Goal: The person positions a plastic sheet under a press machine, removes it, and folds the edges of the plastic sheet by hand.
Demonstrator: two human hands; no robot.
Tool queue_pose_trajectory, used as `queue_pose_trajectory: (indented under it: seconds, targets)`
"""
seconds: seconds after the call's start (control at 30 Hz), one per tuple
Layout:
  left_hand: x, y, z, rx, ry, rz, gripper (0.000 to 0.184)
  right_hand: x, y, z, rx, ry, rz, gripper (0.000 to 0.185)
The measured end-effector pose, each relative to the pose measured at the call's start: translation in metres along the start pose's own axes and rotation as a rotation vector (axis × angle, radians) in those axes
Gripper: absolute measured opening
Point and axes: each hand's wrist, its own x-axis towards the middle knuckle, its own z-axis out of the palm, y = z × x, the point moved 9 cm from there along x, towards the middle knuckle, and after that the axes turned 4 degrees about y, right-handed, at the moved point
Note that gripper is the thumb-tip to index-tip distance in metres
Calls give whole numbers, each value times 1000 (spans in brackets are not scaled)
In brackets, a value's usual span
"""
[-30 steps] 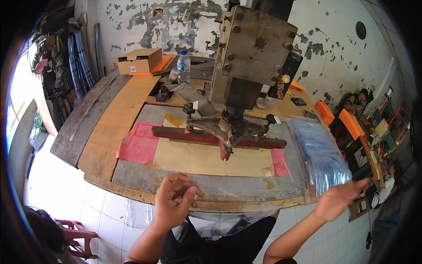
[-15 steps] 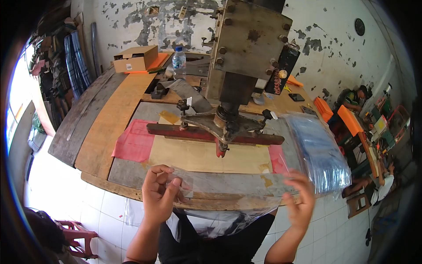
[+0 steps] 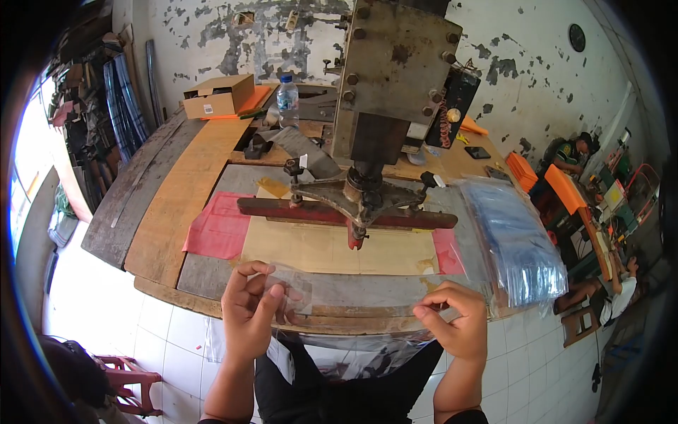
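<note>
My left hand [image 3: 248, 311] pinches a clear plastic sheet [image 3: 293, 288] between thumb and fingers, in front of the bench edge. My right hand [image 3: 455, 318] has its thumb and forefinger closed on the sheet's right part; the thin film is hard to make out there. Lower down, the transparent film hangs in loose folds over my lap. Just beyond my hands, a cream board [image 3: 332, 247] lies flat under a press with a red-edged bar [image 3: 296, 210]. Pink sheet material [image 3: 217, 225] shows at the board's left side, and a smaller pink piece at its right.
A stack of clear bluish plastic sheets [image 3: 515, 237] lies on the bench's right side. At the back stand a cardboard box [image 3: 219, 97] and a water bottle [image 3: 287, 99]. A red stool [image 3: 131, 381] is at lower left. Other people sit at far right.
My right hand has moved left and down, and its spread fingers have closed to a pinch. My left hand keeps its hold with little shift. The press has not moved.
</note>
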Motion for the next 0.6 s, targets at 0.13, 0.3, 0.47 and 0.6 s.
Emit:
queue_pose_trajectory:
  seconds: [0.13, 0.3, 0.47, 0.6]
  targets:
    - [-2, 8, 9, 36, -24, -10, 26, 2, -1, -7, -17, -7, 15, 8]
    - [-2, 12, 11, 46, -87, 90, 25, 0, -6, -14, -13, 80, 5, 13]
    - [-3, 15, 13, 67, -118, 131, 24, -3, -12, -17, -25, 87, -44, 16]
    - [-5, 16, 12, 58, -98, 137, 24, -6, -14, -18, -46, 98, -77, 18]
